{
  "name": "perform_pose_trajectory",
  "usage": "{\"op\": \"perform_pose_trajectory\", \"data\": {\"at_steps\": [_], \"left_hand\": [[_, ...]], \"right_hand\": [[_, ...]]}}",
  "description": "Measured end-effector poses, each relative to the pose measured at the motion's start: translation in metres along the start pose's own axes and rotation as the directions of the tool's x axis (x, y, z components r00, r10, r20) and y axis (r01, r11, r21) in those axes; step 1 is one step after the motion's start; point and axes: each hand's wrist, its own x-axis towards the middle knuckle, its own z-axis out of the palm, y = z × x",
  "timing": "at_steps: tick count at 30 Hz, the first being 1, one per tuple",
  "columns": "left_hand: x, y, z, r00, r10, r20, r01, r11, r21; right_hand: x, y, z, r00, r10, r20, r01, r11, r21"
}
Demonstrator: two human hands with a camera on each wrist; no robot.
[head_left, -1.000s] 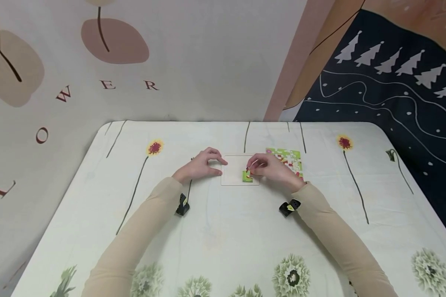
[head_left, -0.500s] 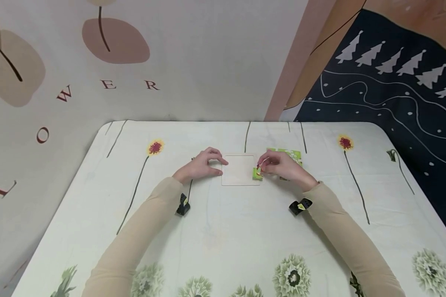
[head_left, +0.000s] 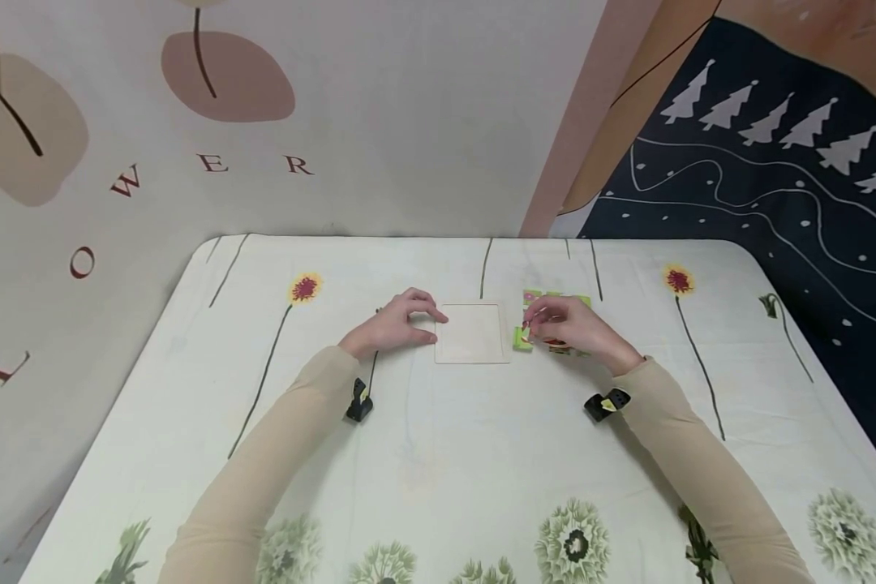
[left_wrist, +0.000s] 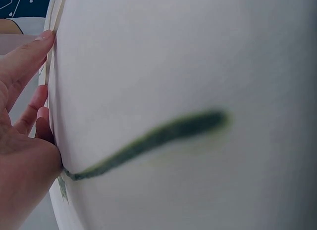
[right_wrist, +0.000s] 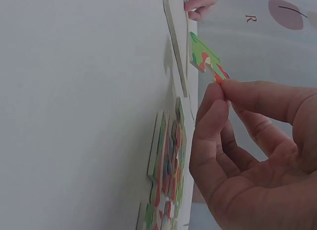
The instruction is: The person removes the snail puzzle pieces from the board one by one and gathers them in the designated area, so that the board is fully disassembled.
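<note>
A flat, pale puzzle tray with a thin outlined border lies on the table, its inside bare. At its left edge rests my left hand, thumb and fingers spread apart with the tips right at the rim. My right hand pinches a green puzzle piece with red and white print by its edge, between thumb and fingertips. The piece is raised and tilted in the right wrist view, to the right of the tray. Under and behind that hand lie several colourful puzzle pieces, partly hidden by it.
A white cloth with printed flowers covers the table. Behind it rises a pale printed backdrop, with a dark tree-patterned part at the right. Black wrist cameras sit on both sleeves.
My right hand has carried the green puzzle piece rightward, from over the tray to beside its right edge, close to the other pieces. The left hand has stayed at the tray's left edge.
</note>
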Motion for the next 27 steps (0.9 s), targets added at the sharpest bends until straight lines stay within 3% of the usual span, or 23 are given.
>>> {"op": "perform_pose_trajectory", "data": {"at_steps": [9, 15, 22, 27], "left_hand": [[-0.001, 0.000, 0.000, 1.000, 0.011, 0.002, -0.011, 1.000, 0.004], [0.000, -0.001, 0.000, 1.000, 0.000, -0.003, 0.000, 1.000, -0.017], [0.000, -0.002, 0.000, 1.000, 0.009, -0.002, -0.009, 1.000, -0.005], [0.001, -0.003, 0.001, 1.000, 0.015, 0.000, -0.015, 1.000, 0.006]], "right_hand": [[-0.002, 0.011, -0.006, 1.000, 0.013, 0.003, -0.013, 1.000, 0.017], [0.000, 0.017, -0.008, 1.000, 0.028, -0.005, -0.028, 0.999, -0.044], [0.002, 0.019, -0.007, 1.000, -0.010, -0.001, 0.009, 0.991, -0.134], [0.004, 0.020, -0.008, 1.000, -0.028, 0.012, 0.029, 0.989, -0.143]]}}
